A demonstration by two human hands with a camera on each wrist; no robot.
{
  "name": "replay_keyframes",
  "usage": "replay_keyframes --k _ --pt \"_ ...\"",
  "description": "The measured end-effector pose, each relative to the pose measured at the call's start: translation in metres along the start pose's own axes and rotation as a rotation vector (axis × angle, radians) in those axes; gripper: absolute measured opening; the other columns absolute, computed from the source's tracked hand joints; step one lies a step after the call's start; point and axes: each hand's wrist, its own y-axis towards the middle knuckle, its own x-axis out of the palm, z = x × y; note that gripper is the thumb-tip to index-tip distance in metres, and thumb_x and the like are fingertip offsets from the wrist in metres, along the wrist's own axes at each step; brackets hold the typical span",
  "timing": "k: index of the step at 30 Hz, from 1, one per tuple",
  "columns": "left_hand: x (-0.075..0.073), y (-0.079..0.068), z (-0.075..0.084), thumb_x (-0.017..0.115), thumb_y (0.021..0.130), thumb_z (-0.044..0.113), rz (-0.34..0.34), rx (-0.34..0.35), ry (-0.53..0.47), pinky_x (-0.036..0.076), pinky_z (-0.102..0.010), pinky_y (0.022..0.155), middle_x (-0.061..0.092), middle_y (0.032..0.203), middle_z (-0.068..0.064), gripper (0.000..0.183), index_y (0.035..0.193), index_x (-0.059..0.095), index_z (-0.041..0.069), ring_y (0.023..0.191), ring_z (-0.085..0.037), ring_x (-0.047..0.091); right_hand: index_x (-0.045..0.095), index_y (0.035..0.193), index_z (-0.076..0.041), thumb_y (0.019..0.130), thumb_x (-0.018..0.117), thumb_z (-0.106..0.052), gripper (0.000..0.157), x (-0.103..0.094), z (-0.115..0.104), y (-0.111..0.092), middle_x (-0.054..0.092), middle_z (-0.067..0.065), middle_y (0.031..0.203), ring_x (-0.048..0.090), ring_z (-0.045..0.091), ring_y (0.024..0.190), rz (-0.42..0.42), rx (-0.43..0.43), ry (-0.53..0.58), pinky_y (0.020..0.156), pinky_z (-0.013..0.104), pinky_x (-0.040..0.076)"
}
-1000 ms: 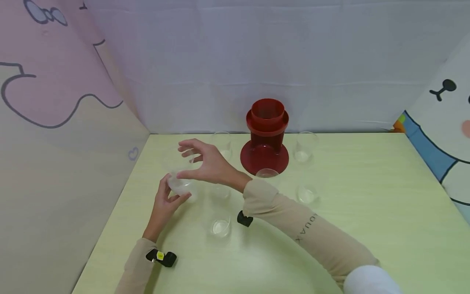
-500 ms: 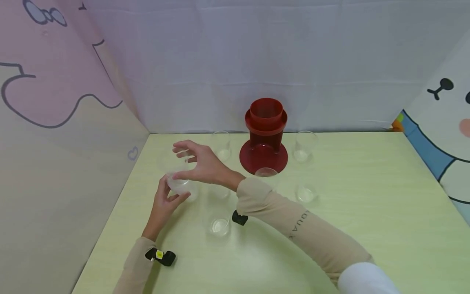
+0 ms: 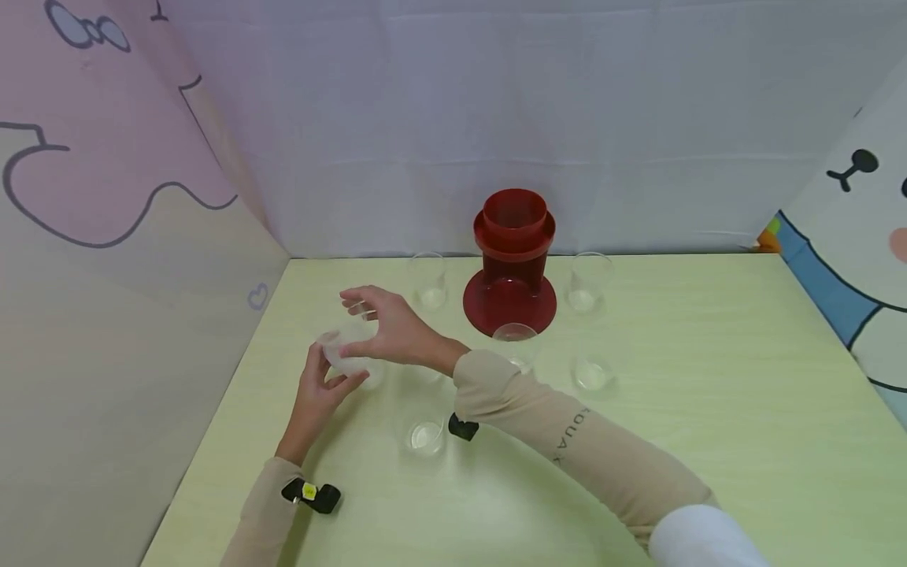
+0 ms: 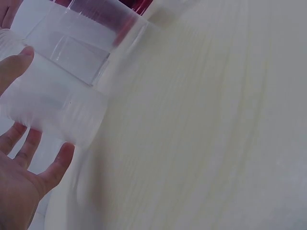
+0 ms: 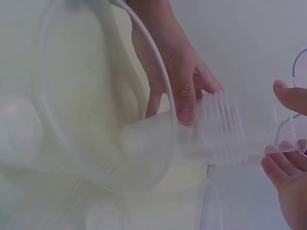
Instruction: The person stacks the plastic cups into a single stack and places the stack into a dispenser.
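Observation:
My left hand point(image 3: 315, 398) grips a stack of clear plastic cups point(image 4: 53, 96) at the left of the table, thumb on one side and fingers on the other. Several rims lie packed together at its upper end in the right wrist view. Above it my right hand point(image 3: 404, 331) holds another clear cup point(image 5: 266, 127) between thumb and fingers, in line with the stack and right at its rims. Part of that cup is hidden behind the right hand in the head view.
Several clear cups stand upright on the table, such as a near cup point(image 3: 427, 437), a right cup point(image 3: 591, 374) and a far right cup point(image 3: 583, 295). Red nested cups point(image 3: 516, 244) stand at the back on a round red base point(image 3: 478, 303). White cloth point(image 3: 453, 118) hangs behind.
My right hand has first shifted slightly left, then come down with its cup closer to the stack. The left hand has stayed in place.

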Motion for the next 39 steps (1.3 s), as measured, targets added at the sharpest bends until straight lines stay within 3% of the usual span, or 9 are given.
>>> replay_keyframes --k 15,24,32,39 --pt "0.000 0.000 0.000 0.071 0.082 -0.002 0.002 0.007 -0.017 0.051 -0.025 0.084 0.039 0.136 -0.009 0.076 0.144 0.027 0.008 0.120 -0.011 0.043 0.046 0.137 -0.003 0.076 0.081 -0.020 0.072 0.001 0.011 -0.002 0.055 0.008 0.130 0.053 0.015 0.116 -0.036 0.047 -0.083 0.097 0.022 0.042" --pt "0.000 0.000 -0.001 0.070 0.082 -0.003 0.005 0.011 -0.026 0.051 -0.022 0.083 0.040 0.134 -0.010 0.076 0.143 0.027 0.007 0.118 -0.011 0.044 0.047 0.136 -0.001 0.077 0.080 -0.023 0.071 0.003 0.014 -0.003 0.054 0.010 0.132 0.051 0.016 0.119 -0.065 0.048 -0.121 0.100 0.030 0.041" --pt "0.000 0.001 -0.002 0.071 0.082 -0.001 0.012 -0.013 -0.028 0.051 -0.022 0.084 0.039 0.135 -0.007 0.075 0.144 0.028 0.010 0.119 -0.014 0.042 0.049 0.135 -0.004 0.077 0.080 -0.027 0.070 0.005 0.016 -0.004 0.053 0.007 0.135 0.049 0.014 0.121 -0.068 0.095 -0.179 0.097 0.019 0.040" --pt "0.000 0.001 -0.002 0.071 0.081 -0.004 0.015 -0.001 -0.039 0.051 -0.024 0.084 0.040 0.133 -0.009 0.076 0.144 0.028 0.009 0.118 -0.013 0.043 0.050 0.135 -0.004 0.078 0.079 -0.031 0.070 0.007 0.017 -0.005 0.052 0.005 0.135 0.047 0.014 0.123 -0.077 0.126 -0.232 0.101 0.022 0.037"
